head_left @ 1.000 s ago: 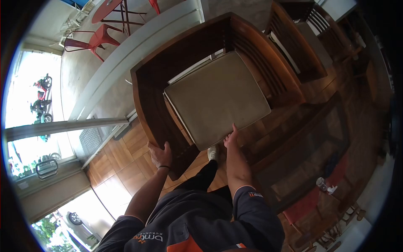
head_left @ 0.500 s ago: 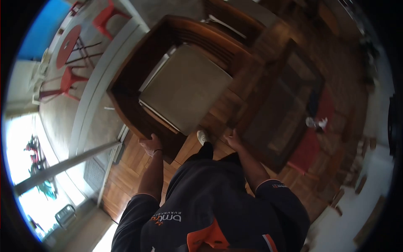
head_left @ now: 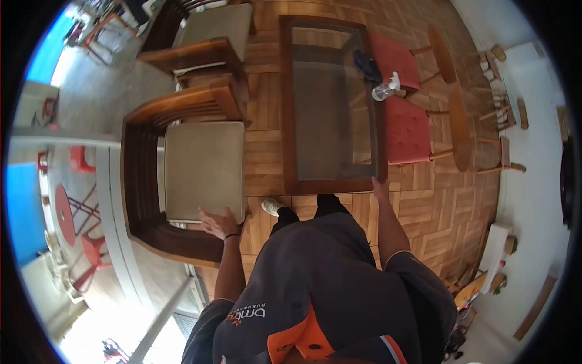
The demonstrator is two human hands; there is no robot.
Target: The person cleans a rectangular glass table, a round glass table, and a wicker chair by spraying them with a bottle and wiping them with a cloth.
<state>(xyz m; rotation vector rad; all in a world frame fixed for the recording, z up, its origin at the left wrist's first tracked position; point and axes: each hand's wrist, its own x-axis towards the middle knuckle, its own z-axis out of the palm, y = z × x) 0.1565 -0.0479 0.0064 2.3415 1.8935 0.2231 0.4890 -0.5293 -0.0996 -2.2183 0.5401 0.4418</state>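
Note:
My left hand is spread open over the front corner of the beige seat cushion of a dark wooden armchair, near its armrest. At the near right corner of a glass-topped wooden table is my right hand, its fingers against the frame and partly hidden; whether they grip it is unclear. A clear spray bottle and a dark cloth lie at the table's right edge.
Another armchair with a beige cushion stands beyond the first. Two red cushioned chairs are right of the table. A glass partition frame runs along the left, with red chairs and a round table behind it.
The view has turned and sharpened, so armchair and table now appear upright. My left hand has let go of the armchair's armrest and spread open. My right hand is still at the table's corner.

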